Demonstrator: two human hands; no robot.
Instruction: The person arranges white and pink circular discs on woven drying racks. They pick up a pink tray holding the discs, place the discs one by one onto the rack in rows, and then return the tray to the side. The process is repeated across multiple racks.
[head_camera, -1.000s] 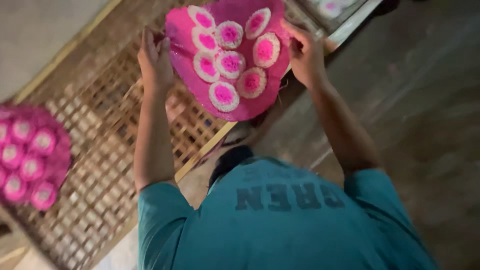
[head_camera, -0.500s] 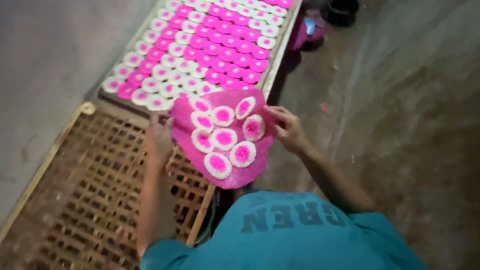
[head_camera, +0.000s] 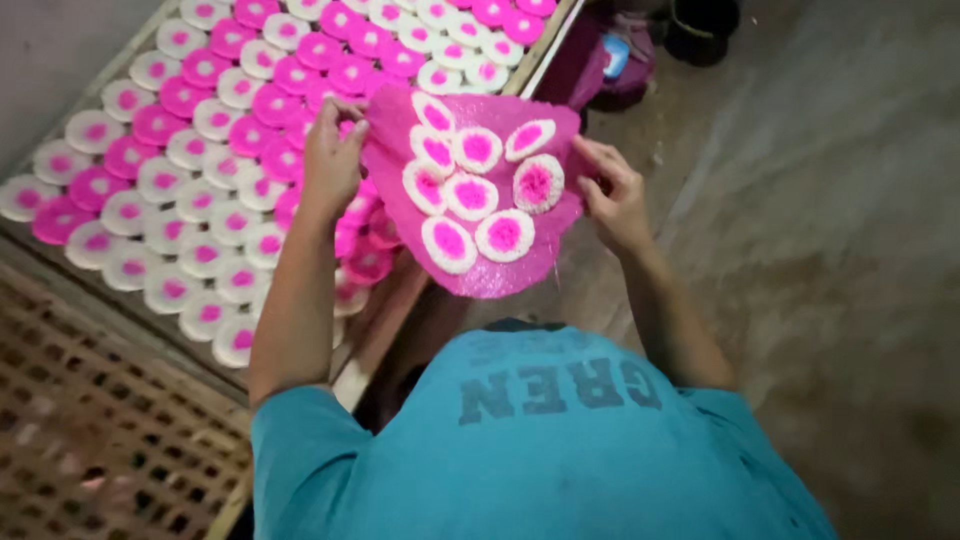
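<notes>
Head view: fingers (head_camera: 345, 125) of the left hand (head_camera: 332, 160) pinch the left edge of the pink mat (head_camera: 480, 260); the right hand (head_camera: 615, 195) closes on its right edge. The mat carries eight discs (head_camera: 470, 195), held tilted above the tray (head_camera: 535, 75). The tray looks largely filled; its near corner is hidden. An empty lattice rack (head_camera: 90, 430) lies lower left, bare floor (head_camera: 820, 250) to the right.

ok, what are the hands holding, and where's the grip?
Both hold a pink mat loaded with round discs: left hand grips its left edge, right hand its right edge.
</notes>
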